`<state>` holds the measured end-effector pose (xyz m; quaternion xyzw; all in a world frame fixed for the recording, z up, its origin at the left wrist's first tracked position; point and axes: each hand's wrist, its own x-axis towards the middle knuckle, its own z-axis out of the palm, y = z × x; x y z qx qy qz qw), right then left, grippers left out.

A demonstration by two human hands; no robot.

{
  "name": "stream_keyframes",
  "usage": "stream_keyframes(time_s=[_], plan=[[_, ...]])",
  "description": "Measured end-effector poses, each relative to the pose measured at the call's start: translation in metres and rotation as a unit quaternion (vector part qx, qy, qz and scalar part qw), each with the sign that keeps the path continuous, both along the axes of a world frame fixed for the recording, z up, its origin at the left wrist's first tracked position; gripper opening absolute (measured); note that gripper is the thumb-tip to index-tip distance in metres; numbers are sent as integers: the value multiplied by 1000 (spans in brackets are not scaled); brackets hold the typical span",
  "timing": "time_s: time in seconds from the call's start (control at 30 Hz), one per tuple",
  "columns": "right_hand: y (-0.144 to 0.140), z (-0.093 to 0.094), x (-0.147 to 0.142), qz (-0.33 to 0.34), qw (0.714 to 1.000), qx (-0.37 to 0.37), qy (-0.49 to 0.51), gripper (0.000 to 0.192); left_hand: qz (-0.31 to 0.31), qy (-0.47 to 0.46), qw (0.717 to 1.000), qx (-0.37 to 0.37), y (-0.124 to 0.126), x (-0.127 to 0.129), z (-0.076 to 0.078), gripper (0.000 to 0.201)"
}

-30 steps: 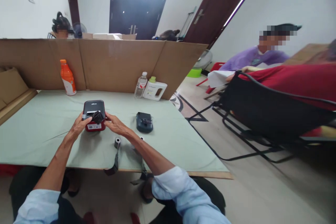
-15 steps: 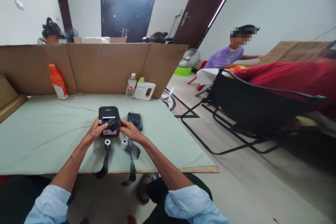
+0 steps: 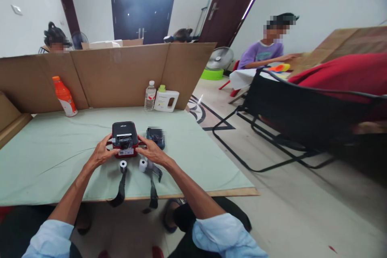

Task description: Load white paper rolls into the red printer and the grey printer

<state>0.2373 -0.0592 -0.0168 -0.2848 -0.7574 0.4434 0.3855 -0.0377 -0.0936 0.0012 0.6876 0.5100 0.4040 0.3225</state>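
Observation:
A small black-and-red device that looks like a portable printer (image 3: 123, 128) sits on the green-covered table, its barcode label facing me. Dark shiny film (image 3: 125, 142) lies across its front opening, below a white strip. My left hand (image 3: 102, 151) grips the printer's left side, thumb at the front lower corner. On the opposite side my right hand (image 3: 153, 151) holds it the same way, fingers along the edge. Just in front stand a white-cored roll (image 3: 123, 165) and another white roll (image 3: 143, 165), with black strips trailing toward me. Behind my right hand lies a dark device (image 3: 156, 136), partly blurred out.
A cardboard screen (image 3: 121, 74) runs along the table's back. Against it stand an orange bottle (image 3: 65, 97), a clear water bottle (image 3: 150, 96) and a white jug (image 3: 166, 100). Rightward are a black folding chair (image 3: 272, 113) and a person in purple (image 3: 261, 53). A fan (image 3: 220, 58) stands on the floor.
The bunched black film on the printer's front now lies flatter in the opening. My left thumb has moved off it down to the lower corner. The view has shifted slightly.

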Motion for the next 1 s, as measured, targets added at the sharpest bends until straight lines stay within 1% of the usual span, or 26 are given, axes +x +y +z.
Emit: stream_keyframes(time_s=[0.07,0.13,0.23,0.27,0.33,0.4,0.47,0.53,0.6,0.67,0.77,0.83,1.0], plan=[[0,-2,2,16,1000,-14,1,55,10,7,1000,-1,-1,1,-2,86],[-2,-4,3,17,1000,-22,-9,52,21,13,1000,14,-3,2,-2,85],[-5,-5,4,8,999,-22,-26,51,40,68,994,75,-4,5,1,81],[-5,-5,5,5,999,-20,-30,51,43,94,989,102,-4,6,3,76],[-6,-6,6,2,999,-14,-37,51,35,139,978,153,-4,8,6,61],[-6,-7,8,-2,999,-9,-39,51,20,164,968,191,-5,9,7,44],[-5,-9,9,-6,999,-3,-34,52,10,170,963,210,-6,10,8,34],[-5,-10,9,-7,1000,1,-29,53,7,164,964,207,-8,9,9,30],[-4,-11,8,-9,1000,-1,-27,53,8,155,970,186,-10,7,10,29],[-4,-11,7,-15,999,-5,-28,55,11,147,976,161,-11,5,12,35],[-3,-10,4,-20,999,-4,-29,56,15,147,979,139,-11,3,15,49],[-3,-11,3,-20,999,-2,-30,56,17,155,977,144,-10,2,16,49],[-3,-14,4,-25,999,0,-21,59,40,183,962,199,-11,1,12,37]])
